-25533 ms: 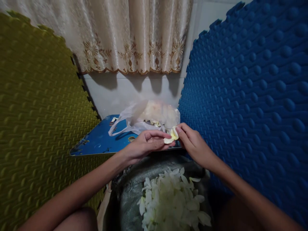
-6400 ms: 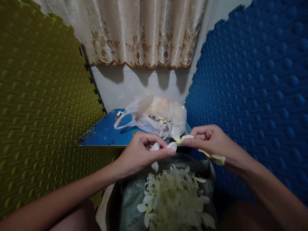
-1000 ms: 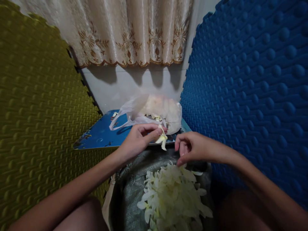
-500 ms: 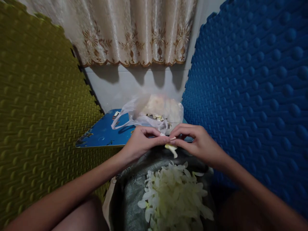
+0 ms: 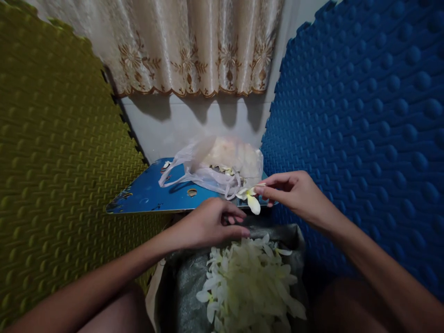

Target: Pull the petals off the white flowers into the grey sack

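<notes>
A white flower with a yellow centre (image 5: 253, 204), like a frangipani, is pinched between the thumb and fingers of my right hand (image 5: 293, 188). My left hand (image 5: 212, 223) is open below and left of it, thumb apart from the loosely curled fingers, with nothing seen in it. Just under its thumb lies a heap of white petals and flowers (image 5: 251, 282) on a dark grey-green sack-like cloth (image 5: 192, 289). Behind the hands, a translucent plastic bag (image 5: 236, 155) with more flowers and yellowish bits inside lies with its mouth and handles towards me.
The bag rests on a blue printed tabletop (image 5: 149, 194) against a white tiled wall (image 5: 211, 115). A yellow-green foam mat (image 5: 69, 152) stands on the left, a blue foam mat (image 5: 364, 115) on the right. An embroidered curtain (image 5: 197, 46) hangs behind.
The hands were together at the flower. Now my left hand has let go and dropped towards the heap, while my right hand has moved slightly up and right with the flower.
</notes>
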Demonstrator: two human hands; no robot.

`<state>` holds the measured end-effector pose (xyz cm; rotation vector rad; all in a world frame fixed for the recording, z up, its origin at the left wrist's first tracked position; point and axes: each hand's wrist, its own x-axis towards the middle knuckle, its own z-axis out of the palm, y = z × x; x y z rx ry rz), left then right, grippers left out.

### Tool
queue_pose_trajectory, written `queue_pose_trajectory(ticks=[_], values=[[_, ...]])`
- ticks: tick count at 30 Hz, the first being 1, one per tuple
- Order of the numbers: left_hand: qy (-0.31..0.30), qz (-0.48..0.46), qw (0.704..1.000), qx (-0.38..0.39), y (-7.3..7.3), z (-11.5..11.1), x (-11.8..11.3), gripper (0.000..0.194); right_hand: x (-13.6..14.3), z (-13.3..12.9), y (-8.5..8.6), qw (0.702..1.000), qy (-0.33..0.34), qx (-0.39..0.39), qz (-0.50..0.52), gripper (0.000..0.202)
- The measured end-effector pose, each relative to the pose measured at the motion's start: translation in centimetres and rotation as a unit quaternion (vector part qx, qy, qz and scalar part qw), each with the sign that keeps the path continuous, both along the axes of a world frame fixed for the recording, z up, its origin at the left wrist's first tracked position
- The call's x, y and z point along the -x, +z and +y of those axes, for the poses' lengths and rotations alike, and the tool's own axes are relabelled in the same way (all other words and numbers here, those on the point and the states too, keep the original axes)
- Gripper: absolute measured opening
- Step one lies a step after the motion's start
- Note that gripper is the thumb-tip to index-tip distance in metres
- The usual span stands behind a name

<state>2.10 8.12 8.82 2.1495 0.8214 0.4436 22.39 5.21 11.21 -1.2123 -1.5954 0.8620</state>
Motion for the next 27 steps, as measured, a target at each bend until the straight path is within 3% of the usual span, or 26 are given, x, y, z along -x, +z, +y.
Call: queue_pose_trajectory(ticks=[6, 9, 12, 16, 21, 27], values=[[0.039, -0.119, 0.99, 0.059, 1.2, 0.8, 0.3, 0.058, 0.7, -0.6, -0.1, 0.995, 0.015, 0.004, -0.095, 0.017], [0.061, -0.182, 0.981, 0.023, 0.9, 0.2, -0.4, 0.032, 1.2, -0.9, -0.1, 0.994, -0.008, -0.008, -0.107, 0.023], [0.098, -0.237, 0.967, 0.007, 0.4, -0.3, -1.0, 0.016, 1.3, -0.7, -0.2, 0.997, 0.033, 0.039, -0.052, 0.025], [0.139, -0.305, 0.938, 0.088, 0.0, 0.4, -1.0, 0.017, 0.6, -0.1, -0.3, 0.993, 0.079, 0.084, 0.008, 0.024], [0.192, -0.383, 0.9, 0.08, 0.1, 1.6, -0.3, 0.02, -0.4, 0.4, -0.2, 0.997, 0.037, 0.068, -0.017, 0.023], [0.163, -0.357, 0.915, 0.09, 0.8, 1.0, 0.0, 0.02, -0.9, 1.1, -0.9, 0.992, 0.046, 0.092, -0.077, 0.023]])
